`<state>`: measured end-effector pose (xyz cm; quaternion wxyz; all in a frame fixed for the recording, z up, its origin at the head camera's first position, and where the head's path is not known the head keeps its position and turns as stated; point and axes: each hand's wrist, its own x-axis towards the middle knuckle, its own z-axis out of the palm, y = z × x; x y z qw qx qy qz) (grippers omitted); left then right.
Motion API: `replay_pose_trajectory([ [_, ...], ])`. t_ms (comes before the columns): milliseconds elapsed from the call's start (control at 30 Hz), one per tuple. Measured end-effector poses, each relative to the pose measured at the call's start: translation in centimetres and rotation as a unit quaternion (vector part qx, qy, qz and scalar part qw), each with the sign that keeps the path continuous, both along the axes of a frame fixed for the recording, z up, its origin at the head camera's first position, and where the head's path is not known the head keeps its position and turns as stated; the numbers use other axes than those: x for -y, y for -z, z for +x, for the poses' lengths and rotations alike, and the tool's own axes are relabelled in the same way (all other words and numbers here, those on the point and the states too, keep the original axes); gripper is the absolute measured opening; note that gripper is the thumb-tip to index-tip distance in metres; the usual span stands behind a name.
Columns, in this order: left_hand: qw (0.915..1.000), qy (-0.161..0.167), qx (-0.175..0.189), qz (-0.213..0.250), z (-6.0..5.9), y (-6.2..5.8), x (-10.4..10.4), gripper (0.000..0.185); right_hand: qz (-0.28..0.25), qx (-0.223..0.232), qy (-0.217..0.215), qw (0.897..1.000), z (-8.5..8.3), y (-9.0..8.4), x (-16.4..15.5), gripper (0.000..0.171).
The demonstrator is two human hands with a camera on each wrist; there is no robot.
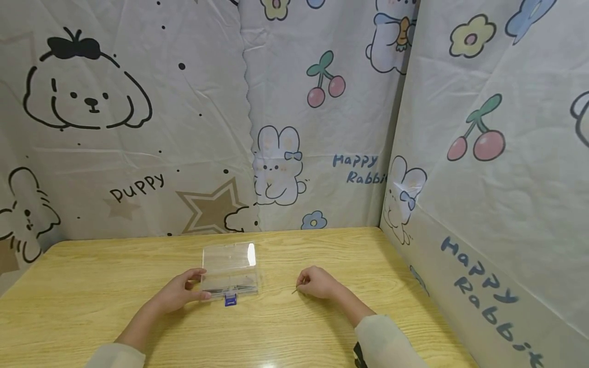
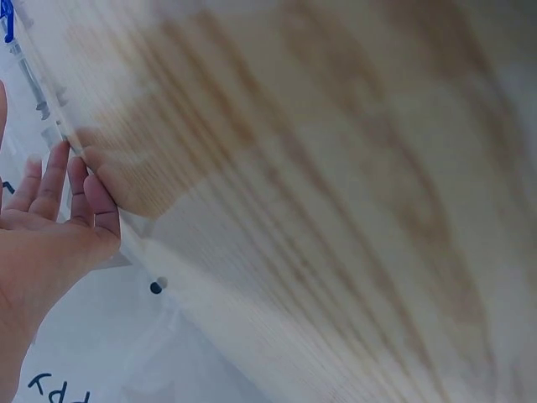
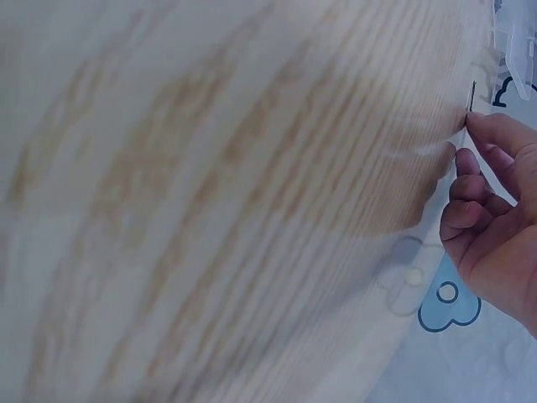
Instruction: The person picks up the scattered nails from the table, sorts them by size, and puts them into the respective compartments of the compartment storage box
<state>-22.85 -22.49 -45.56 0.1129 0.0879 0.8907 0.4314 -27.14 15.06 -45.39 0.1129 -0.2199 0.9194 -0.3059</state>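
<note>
Wooden table [image 1: 115,286] is boxed in by cartoon-print curtains [image 1: 322,128] at the back & along the right side; the curtain on the right hangs right at the table edge, so no slack there. Left side of the tabletop lies bare & wide, and there's bare wood between the two hands too.

Clear plastic box [image 1: 230,270] sits near the middle of the table, lid up, small blue clasp [image 1: 230,300] at its near edge. Thin dark pieces lie inside, too small to tell what they are.

Left hand [image 1: 177,293] rests at the box's left end, thumb & fingers curled round that end, touching the plastic. Left wrist view shows the fingers [image 2: 59,180] fairly straight against the box edge.

Right hand [image 1: 317,282] is well apart from the box, to its right, down on the wood. Fingers curled in, thumb & forefinger pinching a thin needle-like pin [image 1: 294,291]; its tip pokes out left, toward the box. Right wrist view shows the pin [image 3: 473,96] sticking out past the fingertips [image 3: 487,130], over the table edge line
</note>
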Motion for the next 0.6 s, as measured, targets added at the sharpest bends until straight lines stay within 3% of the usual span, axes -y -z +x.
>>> replay_pose_trajectory([
  [600, 0.9999, -0.008, -0.009, 0.005, 0.3, 0.5, 0.0, 0.076, -0.014, -0.005, 0.029, 0.999, 0.1, 1.0, 0.6, 0.010],
])
